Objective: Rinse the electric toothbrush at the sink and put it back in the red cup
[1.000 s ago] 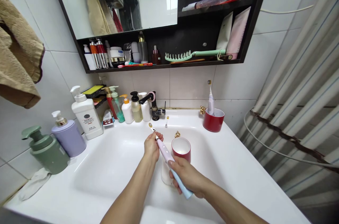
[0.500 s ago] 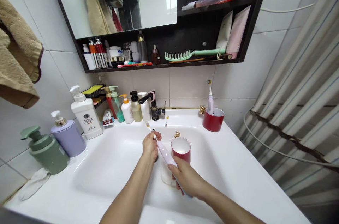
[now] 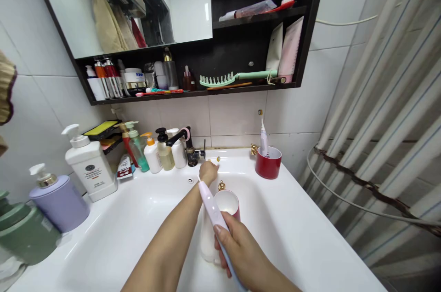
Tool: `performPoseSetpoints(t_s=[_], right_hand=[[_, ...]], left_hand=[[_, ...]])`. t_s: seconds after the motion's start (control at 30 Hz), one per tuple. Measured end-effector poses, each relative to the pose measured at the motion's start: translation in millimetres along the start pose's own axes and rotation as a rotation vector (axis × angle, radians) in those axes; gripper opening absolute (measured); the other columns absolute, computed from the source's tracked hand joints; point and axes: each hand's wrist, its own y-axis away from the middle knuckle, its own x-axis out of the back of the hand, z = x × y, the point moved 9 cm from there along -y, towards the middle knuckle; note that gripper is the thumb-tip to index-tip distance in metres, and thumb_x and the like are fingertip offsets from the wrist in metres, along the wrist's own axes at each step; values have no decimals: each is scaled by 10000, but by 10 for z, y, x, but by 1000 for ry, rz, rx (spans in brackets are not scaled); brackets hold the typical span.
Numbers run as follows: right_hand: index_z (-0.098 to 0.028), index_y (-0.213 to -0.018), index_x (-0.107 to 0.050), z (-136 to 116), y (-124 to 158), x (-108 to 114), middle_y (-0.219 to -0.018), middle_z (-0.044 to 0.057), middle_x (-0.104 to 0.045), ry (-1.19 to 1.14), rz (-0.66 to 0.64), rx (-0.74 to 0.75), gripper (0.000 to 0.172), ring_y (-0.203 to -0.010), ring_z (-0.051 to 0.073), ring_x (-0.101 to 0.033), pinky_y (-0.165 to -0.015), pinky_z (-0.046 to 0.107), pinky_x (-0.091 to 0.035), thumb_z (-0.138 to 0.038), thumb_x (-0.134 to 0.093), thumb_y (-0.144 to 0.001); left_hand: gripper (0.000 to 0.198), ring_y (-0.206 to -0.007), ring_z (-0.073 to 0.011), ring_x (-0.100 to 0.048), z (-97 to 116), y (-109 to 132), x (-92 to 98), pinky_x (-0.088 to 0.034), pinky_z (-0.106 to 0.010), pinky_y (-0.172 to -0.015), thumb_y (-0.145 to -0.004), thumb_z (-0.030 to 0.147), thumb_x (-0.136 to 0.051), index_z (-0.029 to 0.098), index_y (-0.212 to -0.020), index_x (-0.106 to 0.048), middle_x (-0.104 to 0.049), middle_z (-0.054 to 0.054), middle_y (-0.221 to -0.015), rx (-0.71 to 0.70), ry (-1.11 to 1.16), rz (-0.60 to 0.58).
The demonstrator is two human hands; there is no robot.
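Note:
My right hand [image 3: 237, 246] is wrapped round the handle of a pale pink and blue electric toothbrush [image 3: 211, 203]. Its bare metal shaft points up, with no brush head on it. On the back ledge of the sink, my left hand [image 3: 208, 172] has its fingers closed round a toothbrush head [image 3: 208, 160]; only the tip shows past the fingers. Close beside that hand is another brush head [image 3: 218, 159], mostly hidden. Behind my right hand a red cup [image 3: 235, 204] with a white inside stands in the basin, on a whitish tray or box [image 3: 208, 250].
A second red cup [image 3: 268, 166] holds another electric toothbrush [image 3: 263, 139] on the right ledge. The black tap [image 3: 191, 149] and several pump bottles [image 3: 151, 156] line the back left. A dark cabinet [image 3: 241, 85] hangs above the white sink [image 3: 113, 246].
The brush head has come off the toothbrush handle. My left hand has moved away to the back ledge with it, while my right hand keeps hold of the handle. The view has shifted.

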Motion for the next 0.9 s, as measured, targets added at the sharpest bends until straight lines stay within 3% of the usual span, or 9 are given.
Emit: performPoseSetpoints(t_s=[0.13,0.3,0.47,0.63,0.77,0.9], right_hand=[[-181,-845,-366,12,-18,31,-623,-29,-401,-5,10,-30,286,-359,30,-376,-278,139,-282,-430,-311,-715],[-172,-810,-387,-7,-48,81,-597,-32,-406,-1,36,-10,281,-331,22,-363,-289,141,-279,-426,-317,-714],[-172,-789,-392,-14,-26,92,-625,-25,-408,-5,25,-26,253,-338,19,-357,-282,137,-289,-402,-307,-725],[-181,-856,-389,1,-15,72,-641,-22,-409,-16,25,-3,275,-360,24,-374,-292,134,-301,-409,-301,-729],[-177,-844,-393,56,-41,77,-639,-23,-408,-11,42,-10,264,-371,27,-385,-292,134,-296,-399,-308,-728],[-177,-806,-388,132,-73,105,-628,-29,-408,-33,68,-40,234,-371,31,-398,-295,140,-303,-379,-298,-731]], left_hand=[[278,-898,-236,-460,41,-209,-162,-321,-327,-744,-487,5,-540,160,-335,-367,-522,-56,-549,-71,-180,57],[321,-955,-242,-430,56,-301,-264,-305,-319,-767,-490,-2,-530,152,-330,-298,-540,-92,-617,-118,-280,65],[244,-1007,-250,-383,76,-273,-42,-286,-319,-792,-508,105,-565,155,-392,-356,-543,-104,-759,-148,-280,89],[249,-1034,-259,-349,-79,-220,210,-304,-317,-773,-491,99,-575,158,-404,-348,-539,-104,-771,-84,-199,104],[273,-904,-234,-460,-207,-169,220,-361,-286,-689,-504,31,-535,159,-374,-332,-528,-70,-604,24,-65,66],[186,-527,-138,-524,-242,76,251,-407,-249,-538,-586,80,-500,148,-436,-413,-429,6,-406,148,151,-56]])
